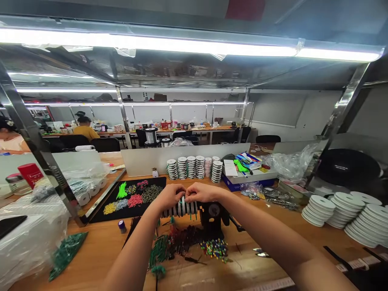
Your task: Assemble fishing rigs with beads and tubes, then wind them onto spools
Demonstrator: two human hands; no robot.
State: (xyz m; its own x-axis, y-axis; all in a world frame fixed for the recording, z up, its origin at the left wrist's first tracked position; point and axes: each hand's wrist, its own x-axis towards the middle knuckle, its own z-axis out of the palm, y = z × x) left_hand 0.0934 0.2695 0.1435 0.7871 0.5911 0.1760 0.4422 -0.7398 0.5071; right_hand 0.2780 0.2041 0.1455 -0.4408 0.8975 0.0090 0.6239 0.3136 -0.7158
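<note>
My left hand and my right hand meet over a row of thin white spools lying on their side, with green strands between the discs. Both hands are closed, fingertips pinched close together at the top of the row. Whatever is between the fingertips is too small to make out. At the row's right end stands a black hand-cranked machine. Below the hands lie dark red and green pieces and a heap of multicoloured beads.
A black mat with piles of coloured bits lies at the left. Stacked white spools stand at the back and right. Beside my right forearm lie small snips. Metal posts frame the bench. Another person sits far back.
</note>
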